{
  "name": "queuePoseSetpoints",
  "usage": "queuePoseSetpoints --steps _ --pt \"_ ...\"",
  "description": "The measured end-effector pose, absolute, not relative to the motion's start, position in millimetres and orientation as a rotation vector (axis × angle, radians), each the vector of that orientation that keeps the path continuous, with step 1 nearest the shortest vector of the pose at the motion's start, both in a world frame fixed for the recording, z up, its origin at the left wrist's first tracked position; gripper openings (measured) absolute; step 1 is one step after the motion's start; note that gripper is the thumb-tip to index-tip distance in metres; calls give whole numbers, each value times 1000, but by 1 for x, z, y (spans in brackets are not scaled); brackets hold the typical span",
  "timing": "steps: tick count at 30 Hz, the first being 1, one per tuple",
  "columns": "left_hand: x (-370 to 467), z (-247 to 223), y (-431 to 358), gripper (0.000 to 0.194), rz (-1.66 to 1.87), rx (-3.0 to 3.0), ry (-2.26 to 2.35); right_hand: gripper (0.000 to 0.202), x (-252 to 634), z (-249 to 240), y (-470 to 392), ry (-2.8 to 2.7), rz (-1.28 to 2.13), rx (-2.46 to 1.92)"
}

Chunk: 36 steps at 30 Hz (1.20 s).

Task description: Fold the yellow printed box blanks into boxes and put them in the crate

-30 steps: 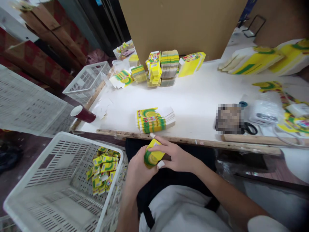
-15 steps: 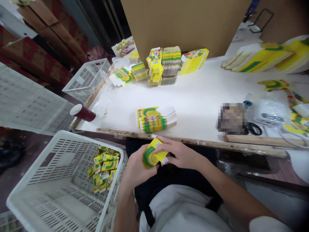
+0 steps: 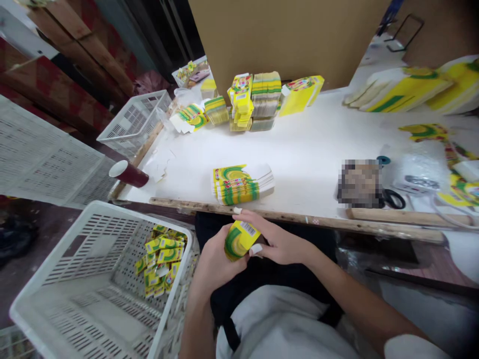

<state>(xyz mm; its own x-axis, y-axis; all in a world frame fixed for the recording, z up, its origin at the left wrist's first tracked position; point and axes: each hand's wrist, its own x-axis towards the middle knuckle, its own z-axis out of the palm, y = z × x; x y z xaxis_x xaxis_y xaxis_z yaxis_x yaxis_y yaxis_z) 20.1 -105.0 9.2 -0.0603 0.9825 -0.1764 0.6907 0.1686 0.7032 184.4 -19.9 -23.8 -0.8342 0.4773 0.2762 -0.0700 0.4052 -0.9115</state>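
A small yellow and green box [image 3: 239,240] is between my two hands, below the table's front edge. My left hand [image 3: 219,257] is wrapped round its left side. At the box's right end, my right hand [image 3: 275,239] has its fingers and thumb spread apart; the fingertips are by the top corner and the thumb is near the lower edge. White covers show on a fingertip and the thumb. Just beyond the hands, a stack of flattened yellow-green boxes [image 3: 239,185] lies on the white table [image 3: 307,149].
A white crate [image 3: 107,219] with several yellow boxes [image 3: 160,259] stands at the left. A dark red cup [image 3: 130,174] lies at the table's left edge. Stacked cartons [image 3: 265,94] stand at the back. Black scissors [image 3: 393,199] and a plastic-wrapped item [image 3: 422,172] are at the right.
The box's upper flap has folded down, and its barcode now faces up. My right hand's fingers have moved off the box face towards its right end.
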Motion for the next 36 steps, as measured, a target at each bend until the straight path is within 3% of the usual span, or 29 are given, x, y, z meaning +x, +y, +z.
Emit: queuePoseSetpoints --steps 4,8,11,13,16,20,26,28,31,36 --pt "19 5 -107 41 601 1540 1865 61 171 -31 -27 -2036 1383 -388" --pt "-14 10 -120 44 554 1506 2108 76 157 -30 -21 -2110 1278 -468" --pt "-59 18 -140 57 412 1285 2584 59 152 -21 10 -2100 1044 -681" --pt "-86 21 -154 76 255 1230 2831 45 148 -13 37 -2122 806 -917" --pt "-107 13 -164 92 316 1158 3069 44 141 -11 71 -2302 565 -1172" --pt "-99 -11 -155 81 706 1279 2736 36 134 -20 85 -2389 529 -1194" --pt "-54 -29 -124 56 994 1312 2281 45 138 -17 78 -2327 510 -1172" --pt "-36 -30 -117 55 1119 1252 2068 47 139 -15 66 -2220 636 -1107" --pt "-7 -32 -108 65 1427 1047 1685 43 139 -18 31 -1936 1139 -867" --pt "22 -21 -96 47 2021 521 1198 44 133 -24 -40 -1698 1768 -620"
